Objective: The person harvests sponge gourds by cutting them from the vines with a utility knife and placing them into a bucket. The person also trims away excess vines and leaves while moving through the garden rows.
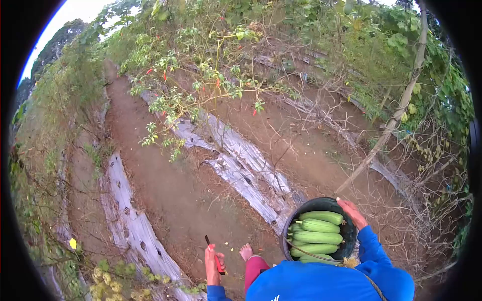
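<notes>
My left hand [211, 267] is closed around a small knife [219, 263] with a red handle, its dark, narrow blade pointing up and forward. My right hand [353, 212] grips the far right rim of a dark bucket [286, 236], held against my right side. Several long green gourds [316, 237] lie stacked in the bucket. A rope handle [307, 252] crosses the near side of the bucket and runs over the blue sleeve. One bare foot [246, 252] shows on the soil just right of the knife.
Torn silvery plastic mulch [241, 175] covers the raised beds, with a dirt path [165, 170] between them. Ahead stands a chili plant [201, 95] with red fruits. A slanting wooden pole [396, 118], dry vines [396, 210] and leafy climbers are on the right. Yellowish gourds or leaves [103, 281] hang low left.
</notes>
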